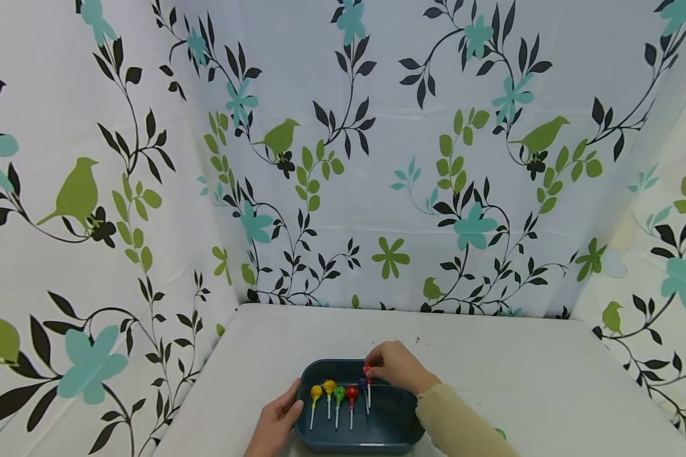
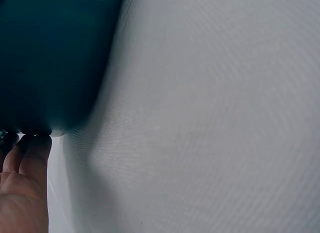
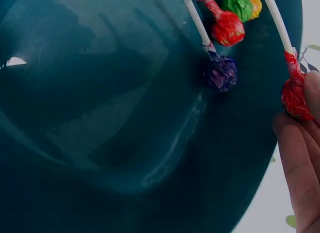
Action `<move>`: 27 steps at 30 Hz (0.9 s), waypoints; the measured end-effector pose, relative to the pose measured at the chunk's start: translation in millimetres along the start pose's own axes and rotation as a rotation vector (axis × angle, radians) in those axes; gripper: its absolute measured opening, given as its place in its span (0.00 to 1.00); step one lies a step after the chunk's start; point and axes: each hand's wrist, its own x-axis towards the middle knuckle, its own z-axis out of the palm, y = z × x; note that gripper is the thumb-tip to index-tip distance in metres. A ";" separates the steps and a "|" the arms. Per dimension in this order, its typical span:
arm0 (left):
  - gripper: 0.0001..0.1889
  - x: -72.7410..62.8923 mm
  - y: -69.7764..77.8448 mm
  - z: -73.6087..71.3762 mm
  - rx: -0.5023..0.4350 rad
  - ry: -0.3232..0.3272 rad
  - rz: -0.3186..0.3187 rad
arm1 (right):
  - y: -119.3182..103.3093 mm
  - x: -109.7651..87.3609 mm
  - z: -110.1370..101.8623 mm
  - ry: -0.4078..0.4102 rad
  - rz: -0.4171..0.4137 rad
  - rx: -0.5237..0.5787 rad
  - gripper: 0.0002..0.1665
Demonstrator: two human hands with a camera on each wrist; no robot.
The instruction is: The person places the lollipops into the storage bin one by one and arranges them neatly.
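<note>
A dark teal tray [image 1: 391, 419] lies on the white table, with lollipops lined up across its left part. My left hand [image 1: 275, 419] holds the tray's left side, thumb near the rim and fingers against the outer wall. Over the far edge, my right hand [image 1: 400, 368] pinches a red-wrapped lollipop [image 3: 295, 100] by its head, stick pointing toward the near side. Just left of it lies a purple lollipop [image 3: 220, 73]. Beyond that are a red lollipop [image 1: 351, 393], a green lollipop [image 1: 340, 393] and two yellow ones, including the leftmost yellow lollipop [image 1: 316, 392].
The white tabletop [image 1: 520, 368] spreads around the tray. A small green item [image 1: 500, 433] shows beside the right sleeve, mostly hidden by it. Patterned curtains [image 1: 343, 209] with leaves and birds enclose the table at the back and both sides.
</note>
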 end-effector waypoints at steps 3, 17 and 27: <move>0.29 0.8 0.1 1.0 0.002 -0.001 -0.007 | -1.4 1.7 4.2 -0.006 0.003 -0.010 0.10; 0.29 0.7 1.1 0.5 -0.039 0.004 -0.048 | -3.8 7.4 8.1 -0.121 0.146 -0.068 0.03; 0.28 -3.3 3.0 2.3 -0.040 0.005 -0.009 | -4.3 5.6 19.1 -0.139 0.167 -0.204 0.09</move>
